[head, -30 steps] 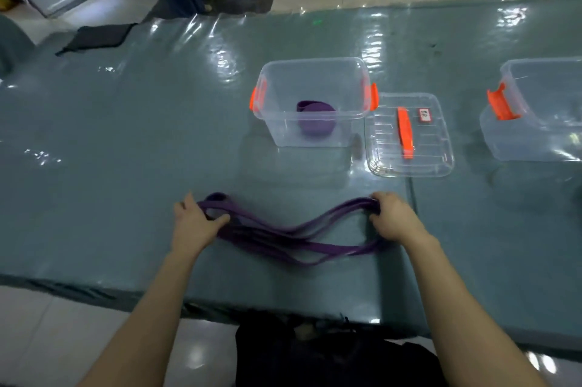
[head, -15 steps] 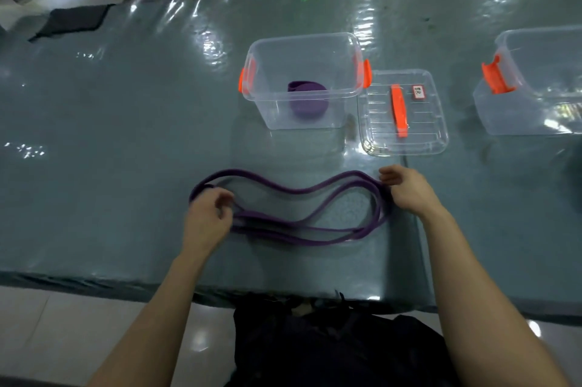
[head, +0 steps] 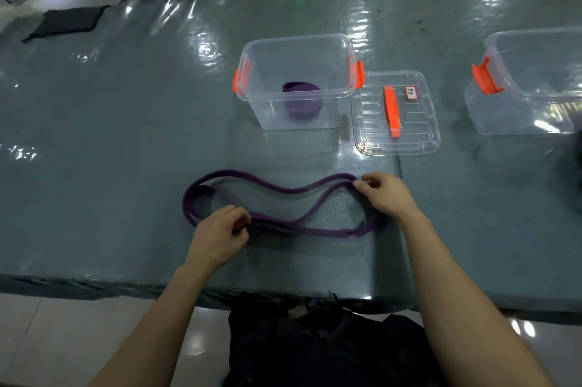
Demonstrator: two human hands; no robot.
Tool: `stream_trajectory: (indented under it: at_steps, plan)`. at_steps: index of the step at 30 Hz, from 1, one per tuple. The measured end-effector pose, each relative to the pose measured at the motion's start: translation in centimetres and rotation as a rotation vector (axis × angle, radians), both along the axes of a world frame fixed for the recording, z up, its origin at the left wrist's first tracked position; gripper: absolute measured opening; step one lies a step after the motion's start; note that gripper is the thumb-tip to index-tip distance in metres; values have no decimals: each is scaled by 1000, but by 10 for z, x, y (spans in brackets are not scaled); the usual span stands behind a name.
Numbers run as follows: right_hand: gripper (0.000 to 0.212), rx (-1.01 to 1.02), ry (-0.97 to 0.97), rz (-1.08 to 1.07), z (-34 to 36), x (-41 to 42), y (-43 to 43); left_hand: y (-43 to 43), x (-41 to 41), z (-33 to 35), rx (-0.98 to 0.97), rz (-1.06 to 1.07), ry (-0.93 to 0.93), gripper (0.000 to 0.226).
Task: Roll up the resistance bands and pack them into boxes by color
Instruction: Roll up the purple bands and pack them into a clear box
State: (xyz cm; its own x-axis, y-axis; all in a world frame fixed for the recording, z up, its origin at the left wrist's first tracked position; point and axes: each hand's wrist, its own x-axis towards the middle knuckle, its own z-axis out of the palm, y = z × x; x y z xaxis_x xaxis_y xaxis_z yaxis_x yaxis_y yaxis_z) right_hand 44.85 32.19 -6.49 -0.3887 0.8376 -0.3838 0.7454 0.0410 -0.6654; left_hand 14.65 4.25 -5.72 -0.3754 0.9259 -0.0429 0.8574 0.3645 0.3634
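**Purple band spread loose on the table, both hands at its ends**

Lying flat near the front edge of the grey-green table: a long purple resistance band, doubled into wavy loops, unrolled. At 8 o'clock from the band's centre, the left hand, fingers curled down onto the near strands, pinching them between thumb and fingertips. At 3 o'clock, the right hand, thumb and forefinger nipping the far strand where the loop turns, other fingers loosely bent.

At 12 o'clock from the band, well apart from it, a clear box with orange latches, upright and open, holding a rolled purple band on its floor. Just beside that box at its 3 o'clock, a clear lid lying flat, with an orange handle and a small label. Farther toward 3 o'clock, a second clear box with an orange latch, partly cut off by the frame edge. At the table's far left corner, around 10 o'clock, a dark cloth.
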Motion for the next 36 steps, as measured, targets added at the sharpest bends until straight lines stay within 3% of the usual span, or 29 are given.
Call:
stream_trajectory:
  at_steps: [4,6,8,12,15,19,23,26,31,36]
  plan:
    - [38,-11,-26,22,-7,-9,1,0,-16,16,-108,39,28,17]
    - [32,-70,20,11,-8,-8,2,4,-20,26,-242,23,-47,12]
    - [24,-125,91,-59,-8,-7,1,18,-10,33,-241,35,-175,9]
    - [21,-135,96,-135,-11,-14,-8,89,31,27,1,-58,-10,32]
    - [23,-58,35,-93,-10,-18,-15,149,59,21,-151,-129,41,56]
    - [29,64,-31,50,-2,-22,-20,181,77,10,-248,-182,-60,37]
    - [49,160,114,-54,30,-26,-5,180,76,25,28,-42,-289,27]
    - [62,233,267,9,84,-39,11,182,70,63,223,36,-492,23]
    - [44,215,538,134,190,-77,30,173,52,152,527,45,-783,31]
    - [30,93,853,378,290,-113,31,153,35,242,744,-17,-915,39]
